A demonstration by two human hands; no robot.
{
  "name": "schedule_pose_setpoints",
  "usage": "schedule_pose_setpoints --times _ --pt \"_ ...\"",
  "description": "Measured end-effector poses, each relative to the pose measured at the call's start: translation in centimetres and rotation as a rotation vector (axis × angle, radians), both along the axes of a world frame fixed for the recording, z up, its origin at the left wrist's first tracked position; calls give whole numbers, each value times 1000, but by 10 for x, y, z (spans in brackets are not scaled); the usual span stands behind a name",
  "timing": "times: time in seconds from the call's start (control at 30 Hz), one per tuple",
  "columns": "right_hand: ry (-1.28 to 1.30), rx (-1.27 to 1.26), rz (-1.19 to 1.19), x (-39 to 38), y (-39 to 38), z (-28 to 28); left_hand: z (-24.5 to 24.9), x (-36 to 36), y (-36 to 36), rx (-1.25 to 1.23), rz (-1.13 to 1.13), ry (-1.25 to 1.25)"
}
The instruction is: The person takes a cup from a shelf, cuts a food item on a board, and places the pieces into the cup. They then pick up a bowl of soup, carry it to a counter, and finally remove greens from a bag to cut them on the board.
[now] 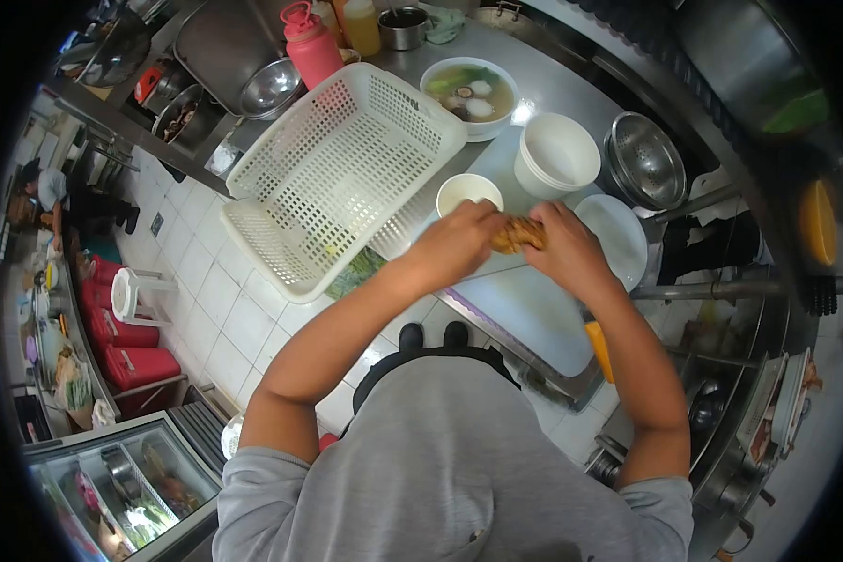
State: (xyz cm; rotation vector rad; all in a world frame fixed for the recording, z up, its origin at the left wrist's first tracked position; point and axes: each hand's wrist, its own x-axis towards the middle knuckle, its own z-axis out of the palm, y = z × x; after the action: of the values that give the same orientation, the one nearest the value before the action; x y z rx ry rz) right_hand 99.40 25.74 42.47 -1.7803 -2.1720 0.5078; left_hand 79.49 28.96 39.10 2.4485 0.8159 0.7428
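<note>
At frame centre the brown fried food point(518, 234) lies left to right; the left hand point(464, 245) and the right hand point(571, 251) each close around one end, equally near, above the white cutting board point(525, 314).

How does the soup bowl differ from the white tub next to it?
The soup bowl is wide and shallow; the white tub is narrower and deeper. The bowl holds broth with greens and white balls; the tub looks empty. The tub stands nearer the left hand and right hand, which grip the brown food. Both are white, round and upright.
</note>
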Motion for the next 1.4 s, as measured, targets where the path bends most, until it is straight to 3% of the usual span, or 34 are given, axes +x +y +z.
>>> schedule_pose_setpoints --times 0.1,0.2,0.3,0.47,0.53,0.67,0.83,0.97,1.13,1.4 --pt "-78 -50 92 -25 42 -3 -2 -20 13 28 126 19" --pt "-135 -103 154 -47 77 -22 -18 -29 27 -6 271 247" --pt "-117 -94 180 -59 83 -37 -35 -22 24 13 337 222" --pt "-37 -49 201 -56 77 -49 -16 -23 10 -118 396 366" --pt "90 58 172 -43 77 -41 -21 -29 4 88 438 101" --pt "51 48 130 -28 80 -32 -25 -33 -3 10 582 -40" --pt "-102 150 206 -43 61 -56 -53 -24 -3 -455 745 -221" --pt "-52 251 151 -42 60 -52 -54 -19 0 -648 756 -238" --pt "-60 180 121 -46 58 -41 -56 -12 4 -868 718 -255" --pt "-179 178 117 -38 73 -64 -58 -5 4 -877 747 -333"
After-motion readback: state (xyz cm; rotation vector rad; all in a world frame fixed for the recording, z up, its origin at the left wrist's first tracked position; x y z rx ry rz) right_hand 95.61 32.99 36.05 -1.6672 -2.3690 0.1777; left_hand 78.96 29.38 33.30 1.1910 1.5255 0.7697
